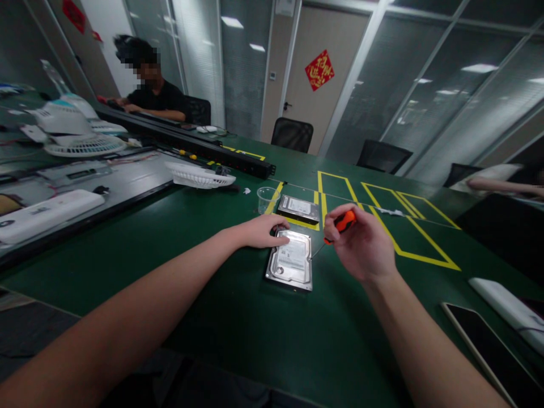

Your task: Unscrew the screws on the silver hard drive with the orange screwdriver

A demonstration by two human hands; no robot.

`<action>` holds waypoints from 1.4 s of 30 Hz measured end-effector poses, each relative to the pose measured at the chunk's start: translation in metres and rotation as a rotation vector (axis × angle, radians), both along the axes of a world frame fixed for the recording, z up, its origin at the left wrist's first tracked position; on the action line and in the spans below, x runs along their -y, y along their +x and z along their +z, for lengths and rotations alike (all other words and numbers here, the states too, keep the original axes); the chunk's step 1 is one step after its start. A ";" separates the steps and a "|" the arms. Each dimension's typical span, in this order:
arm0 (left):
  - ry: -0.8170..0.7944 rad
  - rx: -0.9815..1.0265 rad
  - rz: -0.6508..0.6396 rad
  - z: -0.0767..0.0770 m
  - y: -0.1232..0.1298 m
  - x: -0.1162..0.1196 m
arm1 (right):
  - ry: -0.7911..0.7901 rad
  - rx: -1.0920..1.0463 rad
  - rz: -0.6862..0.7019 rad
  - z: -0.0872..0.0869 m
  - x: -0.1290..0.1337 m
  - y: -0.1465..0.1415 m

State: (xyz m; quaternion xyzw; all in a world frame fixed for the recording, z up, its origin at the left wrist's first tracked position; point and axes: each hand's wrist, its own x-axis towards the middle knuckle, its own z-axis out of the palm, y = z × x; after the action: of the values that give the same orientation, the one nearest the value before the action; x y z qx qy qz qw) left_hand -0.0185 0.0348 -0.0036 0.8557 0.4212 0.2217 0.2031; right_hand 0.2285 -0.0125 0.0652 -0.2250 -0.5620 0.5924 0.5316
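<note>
A silver hard drive (293, 263) lies flat on the green table in front of me, label side up. My left hand (263, 231) grips its far left corner, with the thumb over the top and the other fingers at the edge. In my right hand (361, 241) is a screwdriver (345, 221) with an orange and black handle. Its thin shaft slants down to the left, and the tip meets the drive's right edge. Whether the tip sits in a screw is too small to tell. Just beyond lies a second hard drive (298, 208), beside a clear plastic cup (267, 199).
Yellow tape outlines (429, 260) mark the table. A phone (488, 345) and a white device (510, 311) lie at right. To the left are a white power strip (51, 212), fan parts (85, 141) and a long black bar (238, 158). Another person (157, 96) sits far left.
</note>
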 end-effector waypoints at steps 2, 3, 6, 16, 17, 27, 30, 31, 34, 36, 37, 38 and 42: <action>-0.002 0.001 0.000 0.000 0.000 0.000 | -0.002 0.008 -0.011 0.000 0.001 0.000; -0.001 0.003 -0.001 0.000 0.000 0.000 | 0.000 0.010 -0.014 0.000 0.001 0.000; 0.005 0.009 -0.004 -0.001 -0.001 -0.001 | 0.003 0.001 -0.009 0.000 0.003 0.000; -0.016 0.012 0.003 -0.001 0.000 0.000 | 0.032 0.017 -0.051 -0.001 -0.003 0.001; -0.020 0.011 0.005 -0.001 -0.001 0.000 | 0.027 0.011 -0.050 -0.002 -0.004 0.001; -0.023 -0.002 0.000 0.001 -0.001 0.001 | -0.002 -0.043 0.004 0.000 -0.002 0.005; -0.017 -0.007 0.000 0.001 -0.001 0.002 | -0.021 -0.075 0.025 0.001 -0.001 0.004; -0.015 -0.008 -0.001 0.002 -0.001 0.002 | -0.030 -0.085 0.029 0.001 -0.001 0.004; -0.011 -0.008 -0.007 0.002 -0.001 0.001 | -0.036 -0.090 0.027 0.001 -0.002 0.003; -0.004 -0.009 -0.009 0.001 -0.001 0.001 | -0.022 -0.085 0.017 0.001 -0.004 0.003; 0.000 -0.010 -0.009 0.001 -0.001 0.001 | -0.017 -0.085 0.015 0.000 -0.004 0.004; 0.004 -0.012 -0.009 0.000 -0.001 0.000 | -0.014 -0.088 0.014 0.000 -0.005 0.004; 0.021 -0.007 -0.006 -0.002 -0.001 -0.001 | -0.030 -0.115 0.043 0.001 -0.005 0.005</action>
State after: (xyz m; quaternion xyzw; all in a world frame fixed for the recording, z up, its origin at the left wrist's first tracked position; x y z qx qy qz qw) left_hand -0.0198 0.0354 -0.0057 0.8599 0.4170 0.2222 0.1934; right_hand 0.2337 -0.0077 0.0662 -0.1865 -0.5262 0.6240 0.5468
